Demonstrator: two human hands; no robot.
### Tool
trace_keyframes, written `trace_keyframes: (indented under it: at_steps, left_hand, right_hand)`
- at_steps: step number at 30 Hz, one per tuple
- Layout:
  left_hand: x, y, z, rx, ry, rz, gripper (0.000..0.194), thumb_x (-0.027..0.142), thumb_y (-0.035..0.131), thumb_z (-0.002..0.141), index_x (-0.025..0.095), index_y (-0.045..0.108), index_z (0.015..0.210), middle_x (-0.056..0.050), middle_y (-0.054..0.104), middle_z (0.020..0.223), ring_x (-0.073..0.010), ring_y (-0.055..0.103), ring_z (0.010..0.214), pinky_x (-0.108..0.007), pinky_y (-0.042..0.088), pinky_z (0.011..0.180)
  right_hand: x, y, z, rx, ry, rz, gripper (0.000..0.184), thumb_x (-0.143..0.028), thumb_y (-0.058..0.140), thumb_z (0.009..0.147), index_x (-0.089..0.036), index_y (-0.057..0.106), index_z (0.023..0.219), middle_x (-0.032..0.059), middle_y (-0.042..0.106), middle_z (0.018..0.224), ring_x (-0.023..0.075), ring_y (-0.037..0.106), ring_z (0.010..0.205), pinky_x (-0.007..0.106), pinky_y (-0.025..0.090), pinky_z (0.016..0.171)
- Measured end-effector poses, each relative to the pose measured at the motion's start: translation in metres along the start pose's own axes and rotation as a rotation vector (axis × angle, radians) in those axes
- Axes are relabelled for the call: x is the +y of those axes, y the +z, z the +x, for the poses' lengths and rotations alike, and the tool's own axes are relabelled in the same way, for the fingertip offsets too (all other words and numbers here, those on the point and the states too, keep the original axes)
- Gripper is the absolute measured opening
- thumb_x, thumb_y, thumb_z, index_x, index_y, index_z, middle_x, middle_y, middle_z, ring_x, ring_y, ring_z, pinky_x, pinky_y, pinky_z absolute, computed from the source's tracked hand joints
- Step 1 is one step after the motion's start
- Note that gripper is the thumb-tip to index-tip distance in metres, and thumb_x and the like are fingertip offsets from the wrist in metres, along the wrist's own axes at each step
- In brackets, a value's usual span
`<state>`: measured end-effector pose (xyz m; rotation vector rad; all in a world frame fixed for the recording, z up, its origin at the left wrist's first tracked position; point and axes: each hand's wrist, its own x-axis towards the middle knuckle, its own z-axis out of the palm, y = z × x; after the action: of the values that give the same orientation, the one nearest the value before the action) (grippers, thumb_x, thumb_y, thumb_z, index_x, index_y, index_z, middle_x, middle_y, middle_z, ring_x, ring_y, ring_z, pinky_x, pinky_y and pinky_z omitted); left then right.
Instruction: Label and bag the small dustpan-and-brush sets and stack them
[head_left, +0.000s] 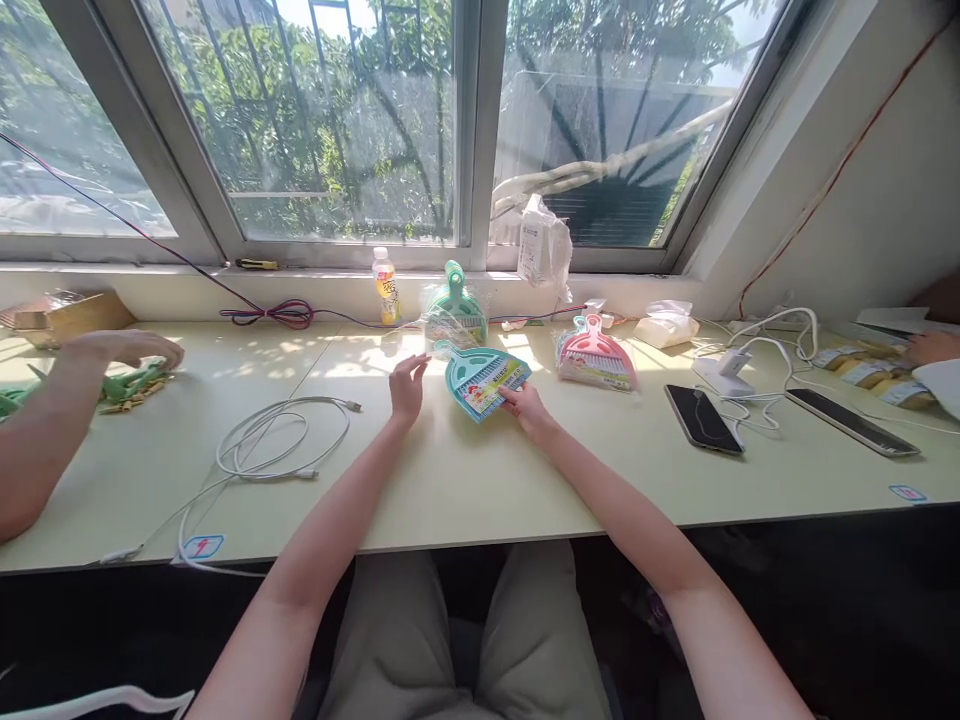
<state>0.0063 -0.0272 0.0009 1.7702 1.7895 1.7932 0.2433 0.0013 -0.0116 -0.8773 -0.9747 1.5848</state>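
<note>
A wide window (337, 130) is filling the back of the room, with leafy branches and dark bars showing through its glass. Below it, a pale yellow-green tabletop (450, 490) is running across the view, its far side catching patches of sunlight. On the right, a white wall (825, 200) is carrying a reddish wire (847, 165). At the left end, a co-worker's arm (46, 430) is lying over green pieces (139, 388). A white cable (225, 445) is curling in loops to the left of the person's forearms. Near the window, a green dustpan (454, 305) is standing upright, while pink dustpans (598, 357) are resting to its right. Between them and the near edge, a teal dustpan (486, 380) is tilting at mid-tabletop, its brush and label facing up. The right hand (527, 408) is gripping its right edge; the left hand (407, 390) is hovering just beside its handle, fingers loosely bent, holding nothing that shows. Two phones (703, 418) are lying farther right. A drink bottle (385, 288) is standing by the green dustpan. A small sticker (204, 546) is marking the near edge.
</note>
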Motion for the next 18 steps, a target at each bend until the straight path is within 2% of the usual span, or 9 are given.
trace_keyframes:
  at_steps: [3, 5, 7, 9, 11, 12, 13, 15, 18]
  left_hand:
    - [0.019, 0.005, -0.009, -0.121, 0.101, -0.063, 0.020, 0.021, 0.057, 0.092, 0.022, 0.074, 0.101, -0.009, 0.070, 0.120, -0.0261, 0.055, 0.127, -0.047, 0.040, 0.110]
    - [0.034, 0.005, -0.017, -0.092, 0.144, -0.069, 0.023, 0.027, 0.060, 0.091, 0.023, 0.071, 0.111, -0.009, 0.058, 0.140, -0.0273, 0.039, 0.141, -0.048, 0.029, 0.118]
    - [0.047, 0.003, -0.022, 0.088, 0.110, -0.089, 0.042, 0.037, 0.061, 0.091, 0.025, 0.058, 0.132, -0.007, 0.035, 0.159, -0.0266, 0.018, 0.151, -0.048, 0.018, 0.122]
    - [0.053, 0.000, -0.022, 0.325, -0.023, -0.159, 0.065, 0.045, 0.060, 0.091, 0.027, 0.035, 0.148, -0.008, 0.012, 0.165, -0.0252, 0.006, 0.153, -0.046, 0.018, 0.123]
    - [0.050, -0.002, -0.017, 0.483, -0.247, -0.304, 0.080, 0.049, 0.060, 0.090, 0.028, 0.016, 0.153, -0.011, 0.002, 0.165, -0.0246, 0.007, 0.153, -0.042, 0.027, 0.120]
    - [0.047, -0.003, -0.013, 0.496, -0.378, -0.414, 0.083, 0.049, 0.060, 0.090, 0.029, 0.011, 0.154, -0.013, 0.002, 0.164, -0.0246, 0.012, 0.153, -0.040, 0.034, 0.116]
    - [0.043, -0.003, -0.009, 0.459, -0.510, -0.542, 0.083, 0.047, 0.060, 0.091, 0.028, 0.010, 0.154, -0.016, 0.006, 0.163, -0.0248, 0.021, 0.151, -0.038, 0.040, 0.112]
    - [0.034, -0.004, -0.002, 0.267, -0.724, -0.800, 0.076, 0.040, 0.059, 0.093, 0.022, 0.018, 0.153, -0.020, 0.023, 0.158, -0.0251, 0.041, 0.141, -0.033, 0.050, 0.101]
    - [0.026, -0.003, 0.002, -0.068, -0.774, -0.996, 0.064, 0.031, 0.066, 0.088, 0.016, 0.041, 0.145, -0.018, 0.054, 0.139, -0.0231, 0.062, 0.118, -0.028, 0.055, 0.087]
  right_hand:
    - [0.004, 0.005, -0.003, -0.028, 0.007, -0.009, 0.039, -0.012, 0.083, 0.066, -0.020, 0.059, 0.095, 0.0044, 0.074, 0.093, 0.0239, 0.073, 0.093, 0.044, 0.060, 0.093]
    - [0.004, 0.008, -0.006, -0.040, -0.011, 0.002, 0.039, -0.013, 0.083, 0.067, -0.021, 0.058, 0.096, 0.0034, 0.074, 0.090, 0.0229, 0.073, 0.090, 0.043, 0.060, 0.092]
    - [0.002, 0.010, -0.008, -0.044, -0.045, 0.025, 0.039, -0.015, 0.083, 0.068, -0.021, 0.057, 0.096, 0.0025, 0.074, 0.090, 0.0218, 0.073, 0.089, 0.042, 0.061, 0.091]
    - [0.000, 0.011, -0.009, -0.058, -0.076, 0.043, 0.040, -0.017, 0.083, 0.068, -0.022, 0.057, 0.097, 0.0024, 0.074, 0.091, 0.0213, 0.073, 0.089, 0.041, 0.061, 0.090]
    - [-0.001, 0.011, -0.010, -0.081, -0.097, 0.045, 0.041, -0.020, 0.084, 0.067, -0.021, 0.058, 0.098, 0.0028, 0.074, 0.093, 0.0214, 0.073, 0.090, 0.040, 0.061, 0.090]
    - [-0.001, 0.011, -0.010, -0.094, -0.101, 0.040, 0.042, -0.021, 0.085, 0.067, -0.021, 0.058, 0.098, 0.0030, 0.074, 0.093, 0.0216, 0.072, 0.090, 0.040, 0.061, 0.090]
    - [-0.001, 0.011, -0.010, -0.106, -0.102, 0.033, 0.043, -0.022, 0.086, 0.066, -0.021, 0.058, 0.098, 0.0032, 0.074, 0.094, 0.0218, 0.072, 0.091, 0.040, 0.061, 0.089]
    - [-0.001, 0.011, -0.011, -0.126, -0.100, 0.016, 0.043, -0.022, 0.086, 0.065, -0.021, 0.058, 0.098, 0.0033, 0.074, 0.093, 0.0219, 0.072, 0.090, 0.040, 0.061, 0.089]
    - [-0.001, 0.010, -0.012, -0.137, -0.099, -0.007, 0.045, -0.023, 0.086, 0.065, -0.022, 0.058, 0.100, 0.0032, 0.074, 0.093, 0.0215, 0.073, 0.089, 0.041, 0.062, 0.088]
